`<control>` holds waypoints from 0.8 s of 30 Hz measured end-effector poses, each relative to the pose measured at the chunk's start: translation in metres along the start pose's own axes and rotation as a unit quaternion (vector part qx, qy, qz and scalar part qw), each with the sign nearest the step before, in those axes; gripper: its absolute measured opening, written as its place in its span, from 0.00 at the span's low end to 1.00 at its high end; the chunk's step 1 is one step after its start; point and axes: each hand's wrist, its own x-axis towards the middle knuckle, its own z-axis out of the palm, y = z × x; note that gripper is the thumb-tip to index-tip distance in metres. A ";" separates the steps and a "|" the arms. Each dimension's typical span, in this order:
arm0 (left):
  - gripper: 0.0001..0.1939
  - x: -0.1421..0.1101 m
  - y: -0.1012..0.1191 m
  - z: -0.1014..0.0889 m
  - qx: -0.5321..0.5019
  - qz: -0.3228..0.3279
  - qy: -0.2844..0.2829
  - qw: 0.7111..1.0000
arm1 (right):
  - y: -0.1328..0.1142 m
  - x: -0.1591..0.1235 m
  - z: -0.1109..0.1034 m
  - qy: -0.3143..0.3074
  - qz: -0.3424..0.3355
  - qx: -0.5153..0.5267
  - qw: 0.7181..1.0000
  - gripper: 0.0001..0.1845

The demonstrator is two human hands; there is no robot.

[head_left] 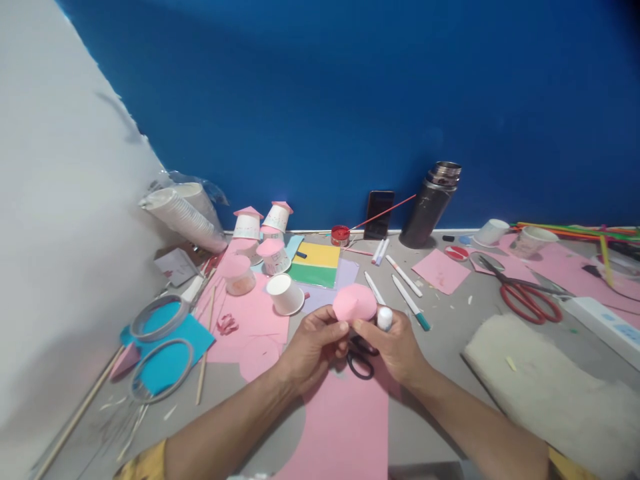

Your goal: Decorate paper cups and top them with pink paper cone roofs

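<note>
My left hand [315,343] and my right hand [393,347] meet over the table and together pinch a pink paper cone [354,304] by its lower edge. The right hand also grips a small white glue stick [384,318], upright against the cone. Black-handled scissors [361,357] lie under both hands on a pink paper sheet [345,427]. Just left of the cone stands an upturned white paper cup [285,294].
Paper cups with pink roofs [263,223] and a cup stack [183,213] sit far left. Markers [407,293], a flask [430,203], a phone [379,215], red scissors [525,293], a white cloth [550,387], tape rings [160,340].
</note>
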 end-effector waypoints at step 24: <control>0.19 0.001 -0.003 0.005 -0.021 0.052 0.014 0.998 | 0.018 0.002 0.003 0.023 0.018 0.047 0.999 0.23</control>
